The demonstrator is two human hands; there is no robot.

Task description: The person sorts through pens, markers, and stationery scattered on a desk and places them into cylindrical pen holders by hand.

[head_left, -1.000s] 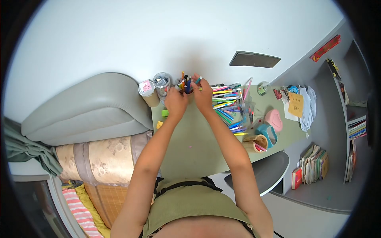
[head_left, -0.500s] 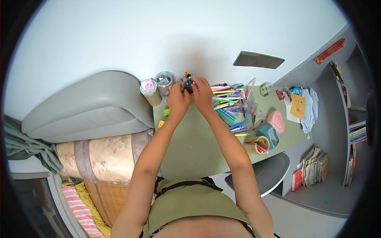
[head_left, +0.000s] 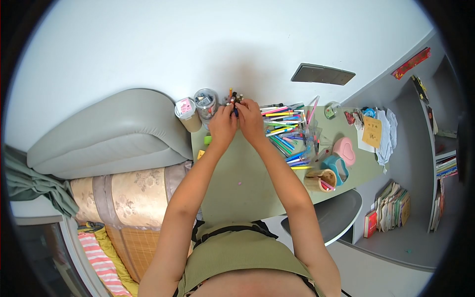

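Both my hands meet at the back of the green table (head_left: 232, 173), near the wall. My left hand (head_left: 223, 123) and my right hand (head_left: 251, 118) are curled from both sides round a bundle of pens (head_left: 235, 100), whose ends stick up beyond my fingers. Whatever lies beneath the bundle is hidden by my hands. Just left of them stand a clear jar (head_left: 205, 103) with small items inside and a tan canister (head_left: 189, 116) with a pink-and-white lid. Many loose markers (head_left: 282, 129) are spread to the right of my right hand.
Right of the markers are a pink heart-shaped box (head_left: 344, 151), a blue holder (head_left: 341, 166), and a wooden cup (head_left: 314, 184) with pens. A small green-lidded jar (head_left: 330, 112) stands behind. Papers (head_left: 385, 138) lie at the right end; a grey chair (head_left: 329, 218) is below.
My fingers have shifted slightly round the bundle, and more pen ends now show above them. The things around have stayed in place.
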